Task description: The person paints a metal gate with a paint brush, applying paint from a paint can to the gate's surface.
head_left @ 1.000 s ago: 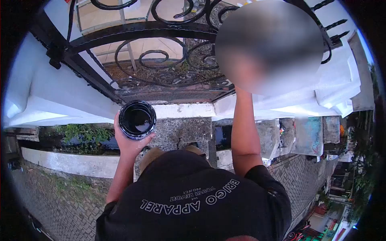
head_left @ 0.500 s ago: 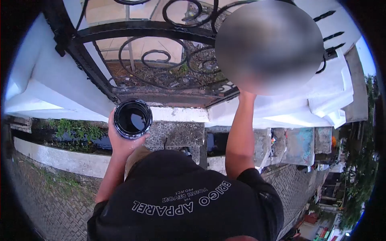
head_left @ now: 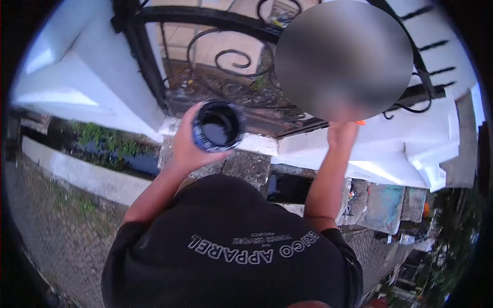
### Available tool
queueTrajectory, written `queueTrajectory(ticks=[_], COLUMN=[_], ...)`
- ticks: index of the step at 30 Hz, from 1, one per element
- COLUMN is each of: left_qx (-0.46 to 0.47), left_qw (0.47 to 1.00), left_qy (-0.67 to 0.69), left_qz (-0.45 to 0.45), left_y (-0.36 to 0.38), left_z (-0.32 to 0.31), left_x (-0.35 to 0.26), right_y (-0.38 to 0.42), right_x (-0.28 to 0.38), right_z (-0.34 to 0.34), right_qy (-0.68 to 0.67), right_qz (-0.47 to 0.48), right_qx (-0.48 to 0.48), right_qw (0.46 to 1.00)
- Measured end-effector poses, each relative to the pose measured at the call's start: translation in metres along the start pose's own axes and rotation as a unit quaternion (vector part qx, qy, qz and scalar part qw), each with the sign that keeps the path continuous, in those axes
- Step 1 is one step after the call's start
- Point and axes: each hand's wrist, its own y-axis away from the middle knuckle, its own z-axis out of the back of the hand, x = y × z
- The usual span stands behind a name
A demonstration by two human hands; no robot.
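My left hand (head_left: 187, 143) is wrapped around the side of an open can (head_left: 197, 134), a round tin with dark, smeared sides. Glossy black paint (head_left: 218, 126) shows inside it. The can is held in front of my chest, by the lower left part of a black wrought-iron gate (head_left: 205, 19) with scrollwork. My right hand (head_left: 343, 134) is raised at the gate's right side, and a blurred oval covers its fingers. A small orange piece (head_left: 361, 122) shows beside that hand; whatever it belongs to is hidden.
White pillars stand left (head_left: 97, 66) and right (head_left: 380, 154) of the gate. Behind me runs a ditch with water (head_left: 141, 163) and green plants (head_left: 102, 141), edged by a low wall (head_left: 87, 172). Another dark water opening (head_left: 290, 188) lies near my right arm. Spikes (head_left: 434, 45) stick out at upper right.
The can in my left hand has moved right and up in view, and tilted slightly. My right hand has shifted right and a little down, and the orange piece now shows. The camera view has turned.
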Motion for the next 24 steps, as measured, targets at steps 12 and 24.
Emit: queueTrajectory(ticks=[12,24], left_qx=[0.012,-0.001], left_qw=[0.985,0.989], left_qy=[-0.052,-0.065], left_qz=[-0.161,-0.13], left_y=[-0.028,-0.025], left_z=[-0.013,-0.014], left_x=[-0.02,-0.019], right_y=[0.098,0.073], right_x=[0.058,0.026], right_z=[-0.13,-0.08], right_qy=[0.405,0.165], right_qz=[0.207,0.05], right_qx=[0.389,0.265], right_qw=[0.801,0.949])
